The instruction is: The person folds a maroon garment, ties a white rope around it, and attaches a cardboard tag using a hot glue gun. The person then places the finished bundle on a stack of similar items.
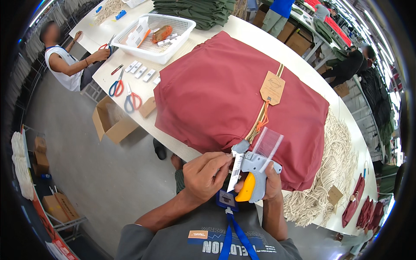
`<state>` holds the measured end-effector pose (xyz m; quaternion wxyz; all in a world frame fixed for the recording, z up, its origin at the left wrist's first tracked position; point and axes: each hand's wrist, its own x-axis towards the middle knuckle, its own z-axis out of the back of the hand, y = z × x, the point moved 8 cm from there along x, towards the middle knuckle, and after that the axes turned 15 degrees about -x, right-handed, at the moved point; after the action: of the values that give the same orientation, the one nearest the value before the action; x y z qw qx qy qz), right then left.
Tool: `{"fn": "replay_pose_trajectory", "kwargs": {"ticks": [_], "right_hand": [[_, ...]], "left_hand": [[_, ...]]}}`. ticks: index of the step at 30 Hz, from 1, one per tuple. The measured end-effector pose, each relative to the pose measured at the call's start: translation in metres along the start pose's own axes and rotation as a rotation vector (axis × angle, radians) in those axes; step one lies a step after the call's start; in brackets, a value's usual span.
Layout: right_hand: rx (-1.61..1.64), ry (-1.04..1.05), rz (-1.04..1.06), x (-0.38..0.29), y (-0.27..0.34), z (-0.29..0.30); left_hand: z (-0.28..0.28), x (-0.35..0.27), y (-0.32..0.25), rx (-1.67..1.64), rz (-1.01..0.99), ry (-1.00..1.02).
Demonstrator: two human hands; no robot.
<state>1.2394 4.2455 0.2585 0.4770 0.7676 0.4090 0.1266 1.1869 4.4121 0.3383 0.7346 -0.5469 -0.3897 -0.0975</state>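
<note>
My right hand [273, 182] grips a grey tagging gun [258, 178] with a yellow trigger and a comb of clear plastic fasteners [268, 143]. Pinched in the fingertips of my left hand [208, 177] is the edge of a white label [235, 172] with printing. The gun's needle end meets this label beside a small grey textured piece [241, 147]. Both hands work at the near edge of a dark red zippered fabric item [208, 94], spread on the white table. A kraft hang tag [273, 87] with an orange cord [264, 117] lies along its zipper.
A white plastic basket [165, 58], several small white labels [149, 75] and scissors [132, 100] are at the left. Cream cords [334, 152] are heaped at the right. Folded green fabric [195, 13] stands behind. A seated person [66, 61] holds scissors at the table's far left.
</note>
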Motion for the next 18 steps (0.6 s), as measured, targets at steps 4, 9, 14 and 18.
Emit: {"fn": "replay_pose_trajectory", "kwargs": {"ticks": [4, 9, 14, 18], "right_hand": [[-0.008, 0.013, -0.017, 0.0, 0.0, -0.001], [-0.077, -0.006, -0.019, 0.0, 0.003, -0.003], [-0.137, -0.052, -0.032, -0.001, 0.003, -0.004], [-0.125, -0.045, -0.027, 0.0, 0.003, -0.005]], "left_hand": [[0.001, 0.001, 0.001, -0.027, 0.008, -0.014], [0.001, 0.002, 0.009, -0.148, 0.077, -0.086], [0.002, 0.002, 0.008, -0.111, 0.046, -0.095], [0.003, 0.0, 0.005, -0.08, -0.003, -0.072]]}}
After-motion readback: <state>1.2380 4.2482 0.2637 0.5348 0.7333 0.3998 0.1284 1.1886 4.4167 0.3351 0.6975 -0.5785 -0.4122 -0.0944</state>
